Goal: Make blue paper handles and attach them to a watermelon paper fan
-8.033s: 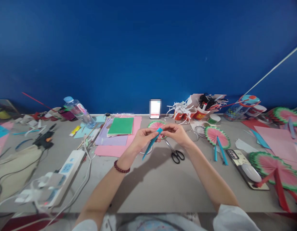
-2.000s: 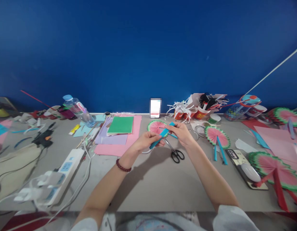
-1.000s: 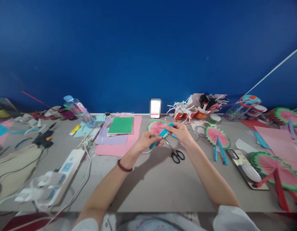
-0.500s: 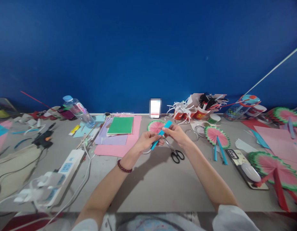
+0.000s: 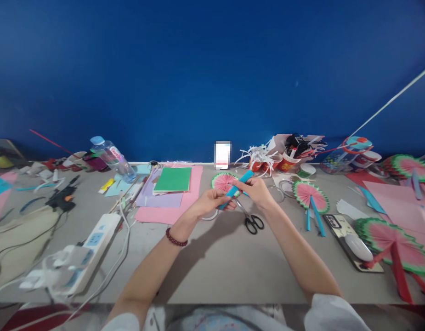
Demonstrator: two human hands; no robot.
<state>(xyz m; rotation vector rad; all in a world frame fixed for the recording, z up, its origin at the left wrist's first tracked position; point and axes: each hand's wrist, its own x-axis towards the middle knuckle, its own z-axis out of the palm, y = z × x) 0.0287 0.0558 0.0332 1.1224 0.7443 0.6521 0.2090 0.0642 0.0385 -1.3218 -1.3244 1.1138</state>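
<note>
A narrow blue paper strip (image 5: pixel 237 188) slants between my two hands above the table. My left hand (image 5: pixel 215 202) pinches its lower end, fingers closed. Farther up the strip, my right hand (image 5: pixel 255 189) grips it between thumb and fingers. Just behind the strip lies a round pleated pink paper fan (image 5: pixel 223 182) with a green edge, partly covered by my hands. Black-handled scissors (image 5: pixel 254 224) rest on the table below my right hand, their blades pointing up toward the strip.
Green paper (image 5: pixel 172 179) lies on pink and purple sheets at left. Further left are a bottle (image 5: pixel 114 158), a glue gun (image 5: pixel 62 195) and a power strip (image 5: pixel 91 253). Finished-looking fans (image 5: pixel 311 195), a phone (image 5: pixel 331 221) with a mouse (image 5: pixel 359 247) and cups (image 5: pixel 288 163) stand right.
The blue strip has shifted slightly to the right, and its upper end sits higher. My right hand has moved a little right along with it; my left hand is nearly in place.
</note>
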